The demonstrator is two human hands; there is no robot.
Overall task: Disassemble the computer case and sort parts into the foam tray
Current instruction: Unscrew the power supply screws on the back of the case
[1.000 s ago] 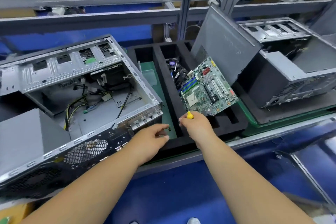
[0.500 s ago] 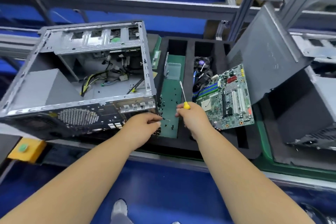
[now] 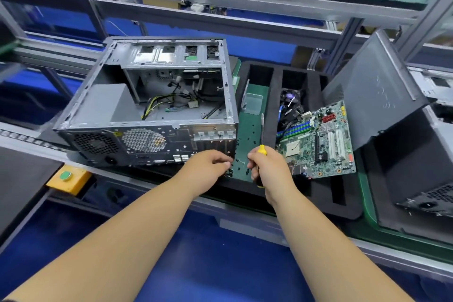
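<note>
Nearest the camera, the right hand point(image 3: 266, 169) is curled round the yellow handle of a screwdriver point(image 3: 261, 140), its thin shaft pointing up and away over the foam tray point(image 3: 277, 95). The left hand point(image 3: 208, 167) hovers beside it at the tray's near edge, its fingers point(image 3: 226, 160) bunched as if pinching something small, though what they hold cannot be made out. Between the hands, small black screws point(image 3: 247, 144) lie scattered on the tray's green-floored compartment; they look light and easy to lose, best taken one at a time by the fingertips. The motherboard point(image 3: 323, 144) leans across the next compartment, likely stiff but fragile, so it should be held by its bare edges. Left of the tray stands the computer case point(image 3: 152, 115) on the counter, open at the top with loose cables inside; its sheet metal looks heavy and sharp-edged, so the frame rails seem the safest place to hold it
</note>
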